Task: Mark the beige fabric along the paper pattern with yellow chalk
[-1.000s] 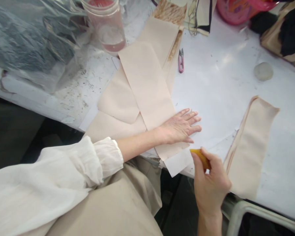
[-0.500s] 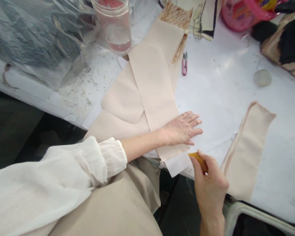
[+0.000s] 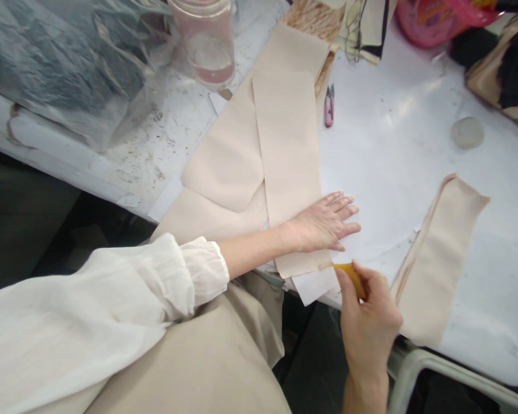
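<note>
My left hand (image 3: 322, 224) lies flat with fingers spread across the lower part of a long beige strip (image 3: 290, 149), its fingertips reaching past the strip's right edge. Pinched in my right hand (image 3: 369, 313) is a flat yellow scraper (image 3: 349, 276). The scraper's tip meets the right corner of the strip's near end, where a small brownish mark shows. Below that end, a white sheet (image 3: 315, 284) sticks out over the table edge. Other beige pieces (image 3: 224, 164) lie partly under the strip on its left.
Pink thread snips (image 3: 329, 106) lie beyond my left hand. A folded beige piece (image 3: 442, 259) rests at right, near a round translucent object (image 3: 467, 133). At the back stand a clear jar (image 3: 209, 49) and a pink basket (image 3: 435, 23). Plastic-wrapped material (image 3: 69, 63) fills the left.
The long strip has turned, its far end swinging right and its near end now straighter. My right hand has brought the yellow scraper to the strip's near corner. The view has shifted slightly.
</note>
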Demonstrator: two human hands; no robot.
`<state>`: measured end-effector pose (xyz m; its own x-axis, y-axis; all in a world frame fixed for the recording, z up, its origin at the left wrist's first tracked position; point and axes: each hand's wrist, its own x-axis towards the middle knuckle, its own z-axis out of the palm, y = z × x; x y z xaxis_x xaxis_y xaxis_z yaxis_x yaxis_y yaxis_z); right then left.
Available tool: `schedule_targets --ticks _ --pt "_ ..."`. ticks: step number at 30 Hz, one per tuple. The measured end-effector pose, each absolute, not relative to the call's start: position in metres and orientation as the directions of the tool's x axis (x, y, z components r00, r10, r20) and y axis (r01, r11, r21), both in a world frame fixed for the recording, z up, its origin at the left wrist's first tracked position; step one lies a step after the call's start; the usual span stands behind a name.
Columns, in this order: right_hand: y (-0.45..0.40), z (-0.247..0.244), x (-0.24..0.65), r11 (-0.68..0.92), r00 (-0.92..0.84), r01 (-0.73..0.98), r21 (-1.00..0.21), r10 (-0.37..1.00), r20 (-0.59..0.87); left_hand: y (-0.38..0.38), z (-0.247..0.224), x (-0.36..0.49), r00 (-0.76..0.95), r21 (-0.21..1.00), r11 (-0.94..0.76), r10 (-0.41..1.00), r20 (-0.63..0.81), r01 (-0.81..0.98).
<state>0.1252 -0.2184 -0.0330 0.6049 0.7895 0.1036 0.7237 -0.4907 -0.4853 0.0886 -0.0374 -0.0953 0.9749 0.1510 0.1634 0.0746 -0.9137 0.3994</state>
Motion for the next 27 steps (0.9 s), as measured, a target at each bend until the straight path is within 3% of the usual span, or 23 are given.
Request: schedule_targets --ticks 5,10,13,16,19,22,25,27 --pt "-0.212 -0.047 0.111 -0.374 0.473 0.777 -0.506 0.878 0.077 -0.036 -0.093 0.087 0.977 0.390 -0.917 0.151 0.151 0.081" --pt "-0.237 -0.029 0.116 -0.463 0.486 0.700 -0.543 0.866 -0.112 -0.039 -0.094 0.088 0.974 0.384 -0.919 0.157 0.163 0.083" --pt "-0.235 -0.026 0.119 -0.530 0.629 0.665 -0.526 0.778 0.011 -0.040 -0.096 0.090 0.974 0.376 -0.923 0.155 0.162 0.084" --pt "-0.218 -0.038 0.112 -0.463 0.587 0.720 -0.517 0.804 0.098 -0.040 -0.095 0.089 0.977 0.368 -0.925 0.157 0.145 0.094" --pt "-0.210 -0.047 0.103 -0.402 0.506 0.766 -0.502 0.858 0.085 -0.039 -0.093 0.088 0.978 0.370 -0.925 0.152 0.143 0.089" --pt "-0.224 -0.042 0.102 -0.428 0.478 0.750 -0.504 0.878 -0.035 -0.040 -0.092 0.087 0.975 0.365 -0.927 0.155 0.156 0.089" --pt "-0.247 -0.030 0.108 -0.556 0.577 0.636 -0.535 0.803 -0.149 -0.042 -0.094 0.088 0.975 0.379 -0.922 0.156 0.157 0.087" --pt "-0.255 -0.024 0.112 -0.630 0.731 0.491 -0.602 0.674 -0.109 -0.041 -0.095 0.090 0.975 0.401 -0.912 0.157 0.158 0.082"
